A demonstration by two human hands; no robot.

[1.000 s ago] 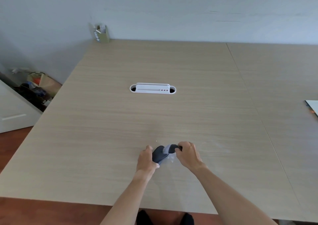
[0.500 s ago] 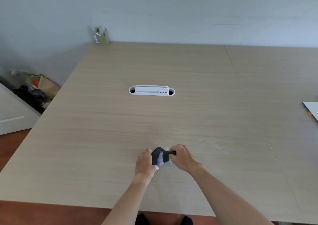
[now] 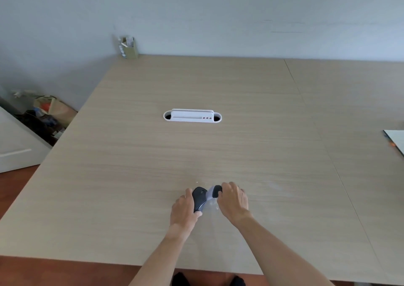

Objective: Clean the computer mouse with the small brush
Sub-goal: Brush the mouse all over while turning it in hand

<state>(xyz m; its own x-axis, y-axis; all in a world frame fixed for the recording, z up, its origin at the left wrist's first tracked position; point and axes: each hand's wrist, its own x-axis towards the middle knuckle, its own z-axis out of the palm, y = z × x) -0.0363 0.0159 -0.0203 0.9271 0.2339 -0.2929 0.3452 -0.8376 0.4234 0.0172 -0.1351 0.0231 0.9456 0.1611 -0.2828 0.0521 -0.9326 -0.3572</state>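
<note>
Our left hand [image 3: 184,209] curls around the dark computer mouse [image 3: 199,199], holding it at the near middle of the table [image 3: 131,176]. Our right hand [image 3: 232,200] pinches the small brush [image 3: 214,192], its pale bristles touching the mouse's right side. Farther off sits a white cable tray [image 3: 192,116], and a green box [image 3: 129,47] stands in the far corner.

Near the front edge of the pale wooden worktop [image 3: 218,150], the left hand [image 3: 184,210] grips a dark computer mouse [image 3: 199,199], tilted up on its side. The right hand [image 3: 234,199] holds a small brush [image 3: 214,192] whose pale bristles touch the mouse's right side. A white cable port [image 3: 192,116] sits mid-worktop, and a small box [image 3: 129,47] stands at the far corner.
</note>
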